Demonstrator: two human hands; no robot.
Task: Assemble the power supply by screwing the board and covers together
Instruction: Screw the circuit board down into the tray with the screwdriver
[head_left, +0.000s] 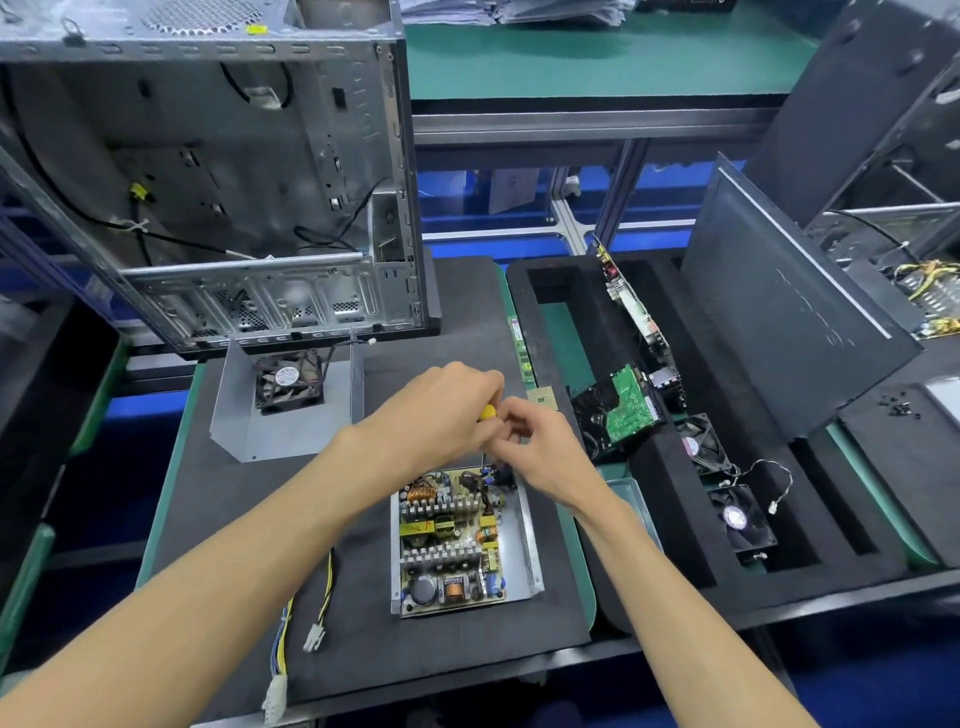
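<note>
Left hand (441, 410) curled round the yellow handle of a screwdriver (487, 413), gripping it from above; right hand (540, 452) meeting it just beside, fingertips pinching near the top of the thin shaft, which points down at the far right corner of the board (449, 540). Board seated in the open metal base of the power supply (527, 540) — copper coils, finned heat sinks and capacitors all exposed, no lid on top. Base resting on a black foam mat (234, 519) near the middle of the bench. Bundle of yellow, blue and black wires (291, 639) with white plugs trailing off the near left of the base across the mat. Farther left on the same mat, a bent metal cover (285, 431) lying open side up with a black fan (288, 382) fixed inside it. Beyond that, at far left, a bare computer case (208, 171) standing open, cables hanging loose inside. To the right, a black foam tray (779, 545) with a green circuit board (631, 405), two small fans (743, 517) and an upright card in its slots — a dark flat panel (789, 312) leaning at its far right.
</note>
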